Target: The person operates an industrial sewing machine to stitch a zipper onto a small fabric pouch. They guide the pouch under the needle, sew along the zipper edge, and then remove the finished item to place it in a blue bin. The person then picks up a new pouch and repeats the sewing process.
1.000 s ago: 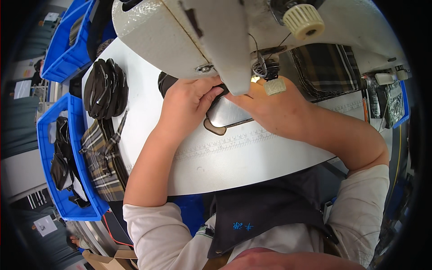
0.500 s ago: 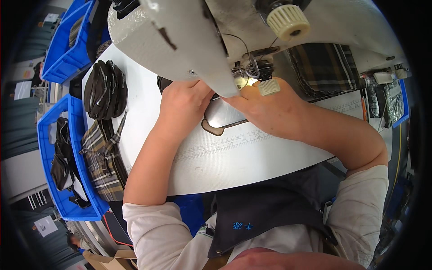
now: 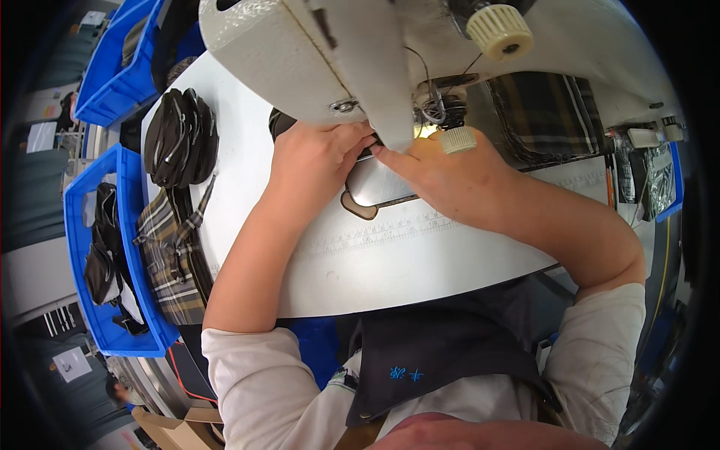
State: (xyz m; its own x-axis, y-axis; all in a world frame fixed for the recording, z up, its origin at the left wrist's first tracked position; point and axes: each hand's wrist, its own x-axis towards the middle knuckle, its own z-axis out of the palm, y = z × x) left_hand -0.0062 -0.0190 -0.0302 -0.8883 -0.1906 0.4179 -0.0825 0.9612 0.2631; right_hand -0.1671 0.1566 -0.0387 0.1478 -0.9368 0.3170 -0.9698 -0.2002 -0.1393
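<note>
Some dark cloth (image 3: 280,123) on the white counter (image 3: 360,281), just under the sewing machine (image 3: 300,56). Pinched in the left hand (image 3: 316,163), thumb and fingers close together. Beside it, the right hand (image 3: 459,180), bent, fingertips partly hidden; can't tell its hold or how far open. To the left, a dark pile with zips (image 3: 178,141), then a blue bin (image 3: 152,296).

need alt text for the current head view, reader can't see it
A person's left hand pinches dark fabric at a white sewing machine, with the right hand close beside it. Dark zippered pieces are piled at left on the white table; folded plaid fabric lies at upper right.
</note>
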